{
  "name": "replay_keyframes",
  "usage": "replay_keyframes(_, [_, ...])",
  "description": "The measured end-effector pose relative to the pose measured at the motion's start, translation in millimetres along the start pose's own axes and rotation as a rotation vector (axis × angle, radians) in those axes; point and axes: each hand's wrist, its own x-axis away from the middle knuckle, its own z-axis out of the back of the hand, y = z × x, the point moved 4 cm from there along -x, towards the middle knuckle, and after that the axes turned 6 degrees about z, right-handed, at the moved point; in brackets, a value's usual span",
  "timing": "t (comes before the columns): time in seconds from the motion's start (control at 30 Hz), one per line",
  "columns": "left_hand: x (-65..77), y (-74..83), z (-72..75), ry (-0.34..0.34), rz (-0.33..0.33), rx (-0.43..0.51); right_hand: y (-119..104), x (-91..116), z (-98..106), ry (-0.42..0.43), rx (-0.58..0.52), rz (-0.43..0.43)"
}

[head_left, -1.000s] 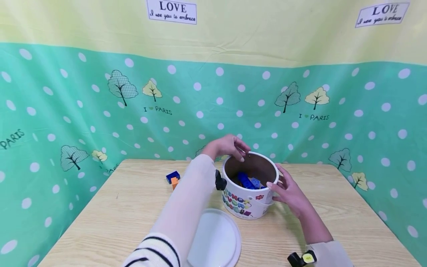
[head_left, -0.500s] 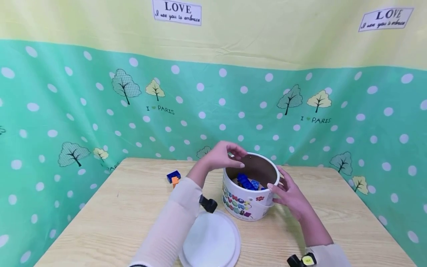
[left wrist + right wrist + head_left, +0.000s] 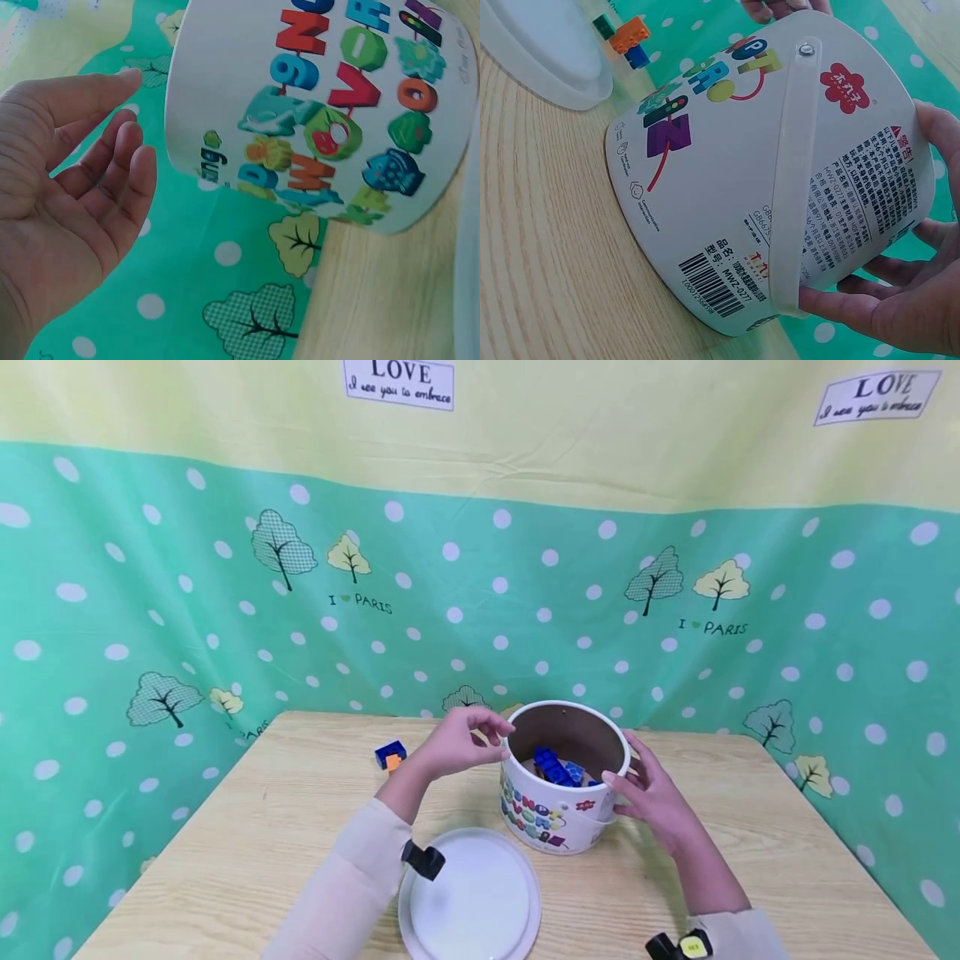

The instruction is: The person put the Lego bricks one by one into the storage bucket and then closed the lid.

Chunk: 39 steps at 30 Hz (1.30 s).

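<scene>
A white toy bucket (image 3: 547,818) printed with colourful letters stands upright on the table. Blue building bricks (image 3: 553,767) lie inside it. My right hand (image 3: 654,793) grips the bucket's right side, thumb near the front rim and fingers spread round the wall, as the right wrist view also shows. At the left rim hovers my left hand (image 3: 459,745), its fingers loosely bent. Nothing is between its fingers, and the left wrist view shows a gap from the bucket wall (image 3: 225,82).
A round white lid (image 3: 472,902) lies in front of the bucket, partly under the left forearm. Behind that forearm sit a dark blue brick (image 3: 390,752) and an orange brick (image 3: 393,763); the right wrist view adds a green brick (image 3: 603,27). A patterned curtain (image 3: 420,577) borders the table.
My left hand has moved left and back from above the bucket's opening to beside its left rim. My right hand keeps its grip, and the bucket stays in place.
</scene>
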Motion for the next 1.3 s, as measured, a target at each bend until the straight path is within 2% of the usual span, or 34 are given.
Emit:
replay_keyframes(0.23, [19.8,-8.4,11.6,0.066,0.000,-0.019,-1.0,-0.4,-0.1,-0.006,-0.002,0.008])
replay_keyframes(0.47, [32.3,-23.0,21.3,0.122,0.063,-0.007,0.2,0.0,0.6,-0.003,-0.016,0.003])
replay_keyframes(0.8, [51.4,-40.9,41.8,0.181,0.110,0.002,2.0,0.3,0.2,0.002,-0.019,0.017])
replay_keyframes(1.13, [72.8,-56.3,62.7,0.225,0.206,0.027,3.9,0.4,-0.7,0.007,-0.009,0.020])
replay_keyframes(1.3, [77.5,-64.2,68.7,0.243,0.208,0.017,2.0,0.3,-0.7,0.009,-0.009,0.021])
